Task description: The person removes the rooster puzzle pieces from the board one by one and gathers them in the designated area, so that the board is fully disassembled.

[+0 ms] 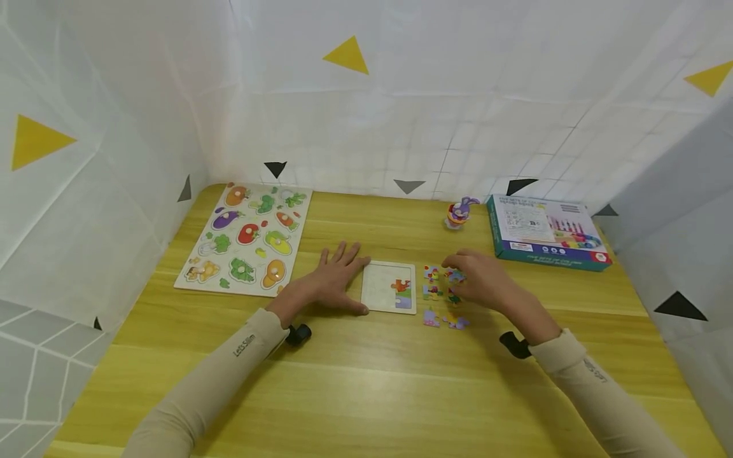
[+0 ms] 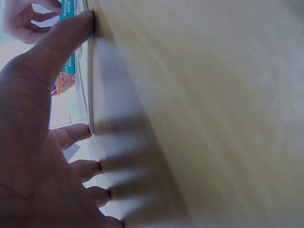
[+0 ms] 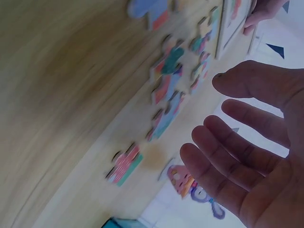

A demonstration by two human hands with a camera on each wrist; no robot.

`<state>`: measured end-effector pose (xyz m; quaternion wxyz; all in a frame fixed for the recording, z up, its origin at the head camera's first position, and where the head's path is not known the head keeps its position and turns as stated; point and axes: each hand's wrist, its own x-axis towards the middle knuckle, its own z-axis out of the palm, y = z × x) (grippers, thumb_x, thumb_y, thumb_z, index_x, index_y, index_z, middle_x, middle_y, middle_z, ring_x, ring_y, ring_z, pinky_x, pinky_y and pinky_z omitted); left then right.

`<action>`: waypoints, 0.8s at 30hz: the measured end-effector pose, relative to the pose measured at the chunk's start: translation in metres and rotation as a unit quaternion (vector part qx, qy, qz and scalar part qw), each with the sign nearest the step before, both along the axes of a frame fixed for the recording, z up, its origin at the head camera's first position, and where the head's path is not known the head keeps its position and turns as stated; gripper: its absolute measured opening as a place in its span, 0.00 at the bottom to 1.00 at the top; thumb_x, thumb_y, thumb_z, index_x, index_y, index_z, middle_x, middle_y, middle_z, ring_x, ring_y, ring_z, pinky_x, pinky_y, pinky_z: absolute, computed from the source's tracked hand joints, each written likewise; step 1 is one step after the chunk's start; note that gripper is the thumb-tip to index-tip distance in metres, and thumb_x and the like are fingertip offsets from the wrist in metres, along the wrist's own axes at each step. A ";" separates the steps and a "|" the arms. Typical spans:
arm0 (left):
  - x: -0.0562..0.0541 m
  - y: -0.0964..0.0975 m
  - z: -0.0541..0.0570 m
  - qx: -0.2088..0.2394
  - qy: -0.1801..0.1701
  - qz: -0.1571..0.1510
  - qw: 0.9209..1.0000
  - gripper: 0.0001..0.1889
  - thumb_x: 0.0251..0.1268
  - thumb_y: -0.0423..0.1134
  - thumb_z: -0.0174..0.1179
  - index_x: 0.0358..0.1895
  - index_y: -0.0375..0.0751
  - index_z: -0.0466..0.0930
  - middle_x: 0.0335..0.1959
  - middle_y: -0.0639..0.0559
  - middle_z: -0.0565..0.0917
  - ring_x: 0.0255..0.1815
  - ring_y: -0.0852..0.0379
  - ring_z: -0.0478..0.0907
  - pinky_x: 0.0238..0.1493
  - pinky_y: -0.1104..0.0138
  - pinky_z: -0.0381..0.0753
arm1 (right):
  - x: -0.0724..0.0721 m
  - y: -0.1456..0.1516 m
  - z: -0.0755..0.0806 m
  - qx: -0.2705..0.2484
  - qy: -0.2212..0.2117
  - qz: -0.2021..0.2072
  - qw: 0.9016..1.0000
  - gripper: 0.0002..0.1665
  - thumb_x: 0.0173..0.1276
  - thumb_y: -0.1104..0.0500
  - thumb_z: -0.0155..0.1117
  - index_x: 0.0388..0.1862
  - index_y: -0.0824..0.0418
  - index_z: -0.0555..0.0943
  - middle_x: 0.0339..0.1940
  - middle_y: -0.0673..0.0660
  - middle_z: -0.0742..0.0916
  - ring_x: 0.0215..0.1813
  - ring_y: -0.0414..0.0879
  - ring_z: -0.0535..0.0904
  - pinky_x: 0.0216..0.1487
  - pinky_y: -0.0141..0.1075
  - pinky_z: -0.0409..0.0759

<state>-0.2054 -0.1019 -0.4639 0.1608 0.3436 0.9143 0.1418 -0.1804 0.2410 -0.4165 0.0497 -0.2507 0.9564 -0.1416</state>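
A small square puzzle board (image 1: 375, 289) lies on the wooden table, with a few joined pieces (image 1: 404, 294) in its right side. My left hand (image 1: 332, 280) is at the board's left edge with fingers spread; its thumb and index fingertip touch that edge in the left wrist view. Several loose jigsaw pieces (image 1: 432, 292) lie in rows right of the board. Over these hovers my right hand (image 1: 483, 280), partly covering them. The right wrist view shows its fingers loosely bent with nothing between them, and a lone red-and-green piece (image 3: 126, 164) lying apart from the others.
At the back left lies a vegetable peg puzzle (image 1: 258, 238). A purple rabbit toy (image 1: 459, 214) stands behind the loose pieces. The teal bead-game box (image 1: 550, 232) is at the back right. White sheeting (image 1: 366, 127) surrounds the table's back and sides.
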 end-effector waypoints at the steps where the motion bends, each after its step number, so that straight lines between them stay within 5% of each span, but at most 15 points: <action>1: 0.000 0.000 0.000 0.000 -0.001 0.001 1.000 0.59 0.52 0.73 0.65 0.82 0.47 0.47 0.82 0.39 0.36 0.79 0.34 0.29 0.70 0.33 0.31 | 0.000 -0.002 0.000 -0.001 0.001 0.001 1.000 0.24 0.56 0.64 0.74 0.54 0.65 0.84 0.50 0.61 0.84 0.49 0.57 0.81 0.47 0.52 0.80; 24: 0.000 0.000 0.000 -0.003 -0.003 0.003 1.000 0.59 0.52 0.73 0.64 0.82 0.48 0.47 0.82 0.40 0.36 0.80 0.35 0.28 0.70 0.34 0.30 | -0.001 -0.049 0.000 -0.013 0.009 0.048 0.999 0.21 0.57 0.66 0.73 0.51 0.64 0.84 0.49 0.60 0.86 0.48 0.55 0.82 0.49 0.51 0.80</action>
